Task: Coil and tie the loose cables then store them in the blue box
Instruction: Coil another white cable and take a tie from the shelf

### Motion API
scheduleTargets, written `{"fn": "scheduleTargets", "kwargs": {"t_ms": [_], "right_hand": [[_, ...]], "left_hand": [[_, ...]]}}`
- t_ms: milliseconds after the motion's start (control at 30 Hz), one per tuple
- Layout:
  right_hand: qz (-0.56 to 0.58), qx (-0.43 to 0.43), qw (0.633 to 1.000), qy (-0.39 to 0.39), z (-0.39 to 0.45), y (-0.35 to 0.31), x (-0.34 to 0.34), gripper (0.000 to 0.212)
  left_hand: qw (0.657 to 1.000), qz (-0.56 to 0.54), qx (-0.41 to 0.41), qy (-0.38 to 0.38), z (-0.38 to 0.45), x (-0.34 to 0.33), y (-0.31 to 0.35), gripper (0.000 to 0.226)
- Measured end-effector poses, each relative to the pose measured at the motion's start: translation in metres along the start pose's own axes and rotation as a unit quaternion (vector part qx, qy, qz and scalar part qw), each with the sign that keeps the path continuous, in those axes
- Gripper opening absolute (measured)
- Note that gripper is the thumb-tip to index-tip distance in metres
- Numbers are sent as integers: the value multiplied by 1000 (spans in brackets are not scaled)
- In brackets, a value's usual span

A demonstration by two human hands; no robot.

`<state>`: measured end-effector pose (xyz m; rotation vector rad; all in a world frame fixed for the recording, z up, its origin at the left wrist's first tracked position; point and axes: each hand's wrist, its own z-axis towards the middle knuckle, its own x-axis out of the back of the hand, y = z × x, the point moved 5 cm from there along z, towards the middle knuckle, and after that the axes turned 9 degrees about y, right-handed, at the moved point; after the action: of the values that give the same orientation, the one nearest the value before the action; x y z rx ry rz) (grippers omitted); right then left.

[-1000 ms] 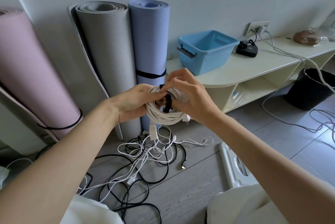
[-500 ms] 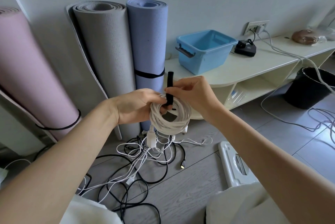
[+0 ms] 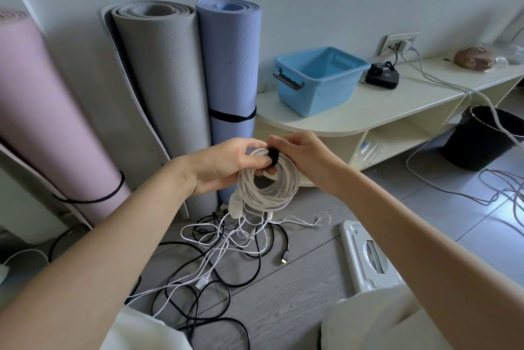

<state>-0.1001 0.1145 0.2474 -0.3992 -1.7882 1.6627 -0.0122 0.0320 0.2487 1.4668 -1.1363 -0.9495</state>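
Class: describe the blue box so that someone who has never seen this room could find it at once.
Find the low cream shelf unit along the wall, right of the three rolled mats. The blue box stands on its top at the left end, nearest the blue mat. It is the only open tub there, light blue with a dark handle.

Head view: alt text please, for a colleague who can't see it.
Both hands, left hand and right hand, hold a coiled white cable with a black strap wrapped round it, above loose cables on the floor; the blue box sits on a shelf.
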Motion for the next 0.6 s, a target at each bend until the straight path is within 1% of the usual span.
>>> {"fn": "scheduleTargets", "kwargs": {"t_ms": [67, 133, 200, 233, 300, 367, 433, 500, 600], "right_hand": [[27, 3, 999, -38, -1, -2, 0, 35], [24, 12, 997, -67, -4, -4, -3, 22], [8, 16, 997, -80, -4, -3, -6, 15], [3, 12, 996, -84, -3, -1, -6, 15], [0, -7, 996, -88, -1, 2, -5, 17], [16, -21, 995, -92, -1, 3, -6, 15], [46, -16, 996, -80, -2, 1, -10, 10], [80, -17, 996, -44, 0, -1, -10, 9], [175, -56, 983, 18, 6, 0, -1, 10]], "left_hand": [[1000, 2, -7, 27, 1, 4, 0, 21], [997, 64, -22, 44, 3, 8, -1, 13], [988, 144, -27, 38, 5, 9, -5, 8], [985, 169, -25, 36, 6, 9, -8, 10], [979, 197, -25, 35, 7, 10, -9, 17], [976, 211, -33, 38, 8, 11, -9, 14], [977, 202, -47, 51, 9, 14, -7, 8], [980, 173, -65, 73, 11, 17, -4, 7], [986, 113, -86, 93, 12, 19, 1, 17]]}}
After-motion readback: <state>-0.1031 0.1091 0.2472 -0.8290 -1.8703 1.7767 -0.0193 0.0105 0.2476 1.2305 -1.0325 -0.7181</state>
